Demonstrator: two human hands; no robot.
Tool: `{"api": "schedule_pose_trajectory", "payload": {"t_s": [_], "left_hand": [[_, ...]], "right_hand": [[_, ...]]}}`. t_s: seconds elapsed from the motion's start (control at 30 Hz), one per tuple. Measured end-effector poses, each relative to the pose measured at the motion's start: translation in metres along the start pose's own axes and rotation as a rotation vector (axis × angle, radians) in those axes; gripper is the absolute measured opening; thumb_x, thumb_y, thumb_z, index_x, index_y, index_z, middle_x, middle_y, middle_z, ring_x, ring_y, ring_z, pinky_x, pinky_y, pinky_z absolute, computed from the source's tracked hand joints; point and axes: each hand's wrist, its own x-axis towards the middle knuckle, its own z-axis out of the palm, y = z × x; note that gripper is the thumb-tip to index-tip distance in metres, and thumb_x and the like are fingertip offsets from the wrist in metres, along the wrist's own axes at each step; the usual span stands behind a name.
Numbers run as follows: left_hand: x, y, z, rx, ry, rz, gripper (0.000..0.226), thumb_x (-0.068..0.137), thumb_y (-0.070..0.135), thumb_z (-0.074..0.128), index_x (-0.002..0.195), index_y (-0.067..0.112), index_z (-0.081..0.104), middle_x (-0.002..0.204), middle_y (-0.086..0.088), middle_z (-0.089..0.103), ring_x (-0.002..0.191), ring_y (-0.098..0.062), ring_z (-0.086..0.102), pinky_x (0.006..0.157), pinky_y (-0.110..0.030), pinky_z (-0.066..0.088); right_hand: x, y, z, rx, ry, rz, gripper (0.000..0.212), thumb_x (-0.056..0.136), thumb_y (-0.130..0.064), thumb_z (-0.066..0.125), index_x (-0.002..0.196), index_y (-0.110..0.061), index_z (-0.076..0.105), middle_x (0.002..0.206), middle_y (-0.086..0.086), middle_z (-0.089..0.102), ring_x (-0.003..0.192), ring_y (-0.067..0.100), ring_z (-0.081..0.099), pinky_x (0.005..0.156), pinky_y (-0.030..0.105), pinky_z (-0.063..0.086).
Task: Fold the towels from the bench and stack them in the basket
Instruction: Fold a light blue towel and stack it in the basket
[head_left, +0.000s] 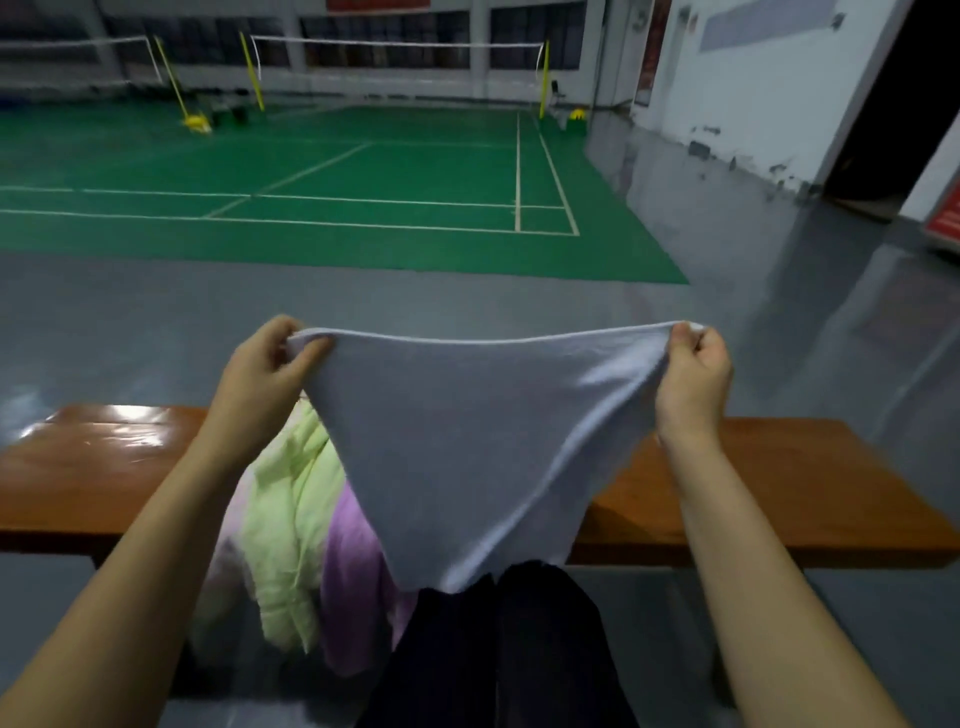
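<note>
Early stage, by the look of it. A white towel (457, 457) hangs spread in the air above the table (779, 493), stretched by its top edge between both hands: left hand (270, 364) pinches the left corner, fingers closed on the cloth; right hand (693, 371) is clenched on the right corner. Towel sags to a point near the person's dark-clad knees (509, 649); no fold made in it yet. A heap of unfolded towels lies on the table just left of the held one and spills over the near edge: a light green towel (291, 519), a purple towel (353, 561), something pale pink at the left fringe. No basket in view, so how many are already stacked cannot be told. Judgement: most of the work remains. Beyond the table, grey floor and a green badminton court (363, 171) with nets. Nothing blocks the hands; the heap crowds the table's middle, bare wood lies either side for folding.
</note>
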Motion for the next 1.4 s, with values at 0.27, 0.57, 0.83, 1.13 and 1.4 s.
{"api": "schedule_pose_trajectory", "payload": {"t_s": [0.27, 0.57, 0.83, 1.13, 1.4], "left_hand": [[-0.001, 0.030, -0.007, -0.212, 0.089, -0.031, 0.011, 0.093, 0.017, 0.059, 0.083, 0.011, 0.060, 0.075, -0.003, 0.057, 0.065, -0.003, 0.049, 0.062, -0.021, 0.041], [0.030, -0.007, 0.037, -0.212, 0.124, -0.175, 0.023, 0.096, 0.013, 0.052, 0.080, -0.002, 0.055, 0.072, -0.008, 0.044, 0.069, -0.016, 0.036, 0.062, -0.032, 0.028], [0.063, 0.048, 0.032, -0.314, 0.294, 0.015, 0.025, 0.095, 0.015, 0.051, 0.072, 0.022, 0.049, 0.066, 0.006, 0.041, 0.060, 0.000, 0.031, 0.055, -0.020, 0.029], [-0.077, -0.061, 0.088, -0.119, 0.042, -0.257, 0.021, 0.094, 0.006, 0.052, 0.076, -0.003, 0.052, 0.068, -0.007, 0.050, 0.059, -0.001, 0.039, 0.058, -0.019, 0.033], [-0.127, -0.105, 0.107, -0.215, -0.001, -0.493, 0.005, 0.089, 0.011, 0.062, 0.085, 0.009, 0.060, 0.068, 0.001, 0.058, 0.058, -0.004, 0.048, 0.054, -0.023, 0.041]], "right_hand": [[0.014, -0.030, -0.015, 0.023, -0.015, -0.011, 0.038, 0.098, -0.021, 0.047, 0.063, -0.021, 0.034, 0.060, -0.005, 0.030, 0.056, 0.006, 0.025, 0.050, 0.024, 0.026], [0.042, 0.006, 0.014, 0.047, -0.128, 0.234, 0.034, 0.100, -0.022, 0.046, 0.067, -0.019, 0.041, 0.066, -0.002, 0.039, 0.064, 0.009, 0.034, 0.057, 0.025, 0.033], [0.074, -0.035, 0.018, 0.172, -0.031, 0.143, 0.029, 0.102, -0.025, 0.040, 0.075, -0.018, 0.043, 0.066, -0.005, 0.033, 0.058, 0.005, 0.029, 0.050, 0.020, 0.027], [-0.023, 0.119, -0.037, -0.025, -0.036, 0.395, 0.029, 0.101, -0.016, 0.043, 0.072, -0.020, 0.045, 0.071, -0.007, 0.042, 0.065, 0.004, 0.038, 0.058, 0.016, 0.035], [-0.066, 0.182, -0.052, -0.160, -0.137, 0.524, 0.018, 0.101, -0.024, 0.043, 0.088, -0.015, 0.052, 0.078, -0.002, 0.050, 0.076, 0.016, 0.047, 0.066, 0.028, 0.039]]}}
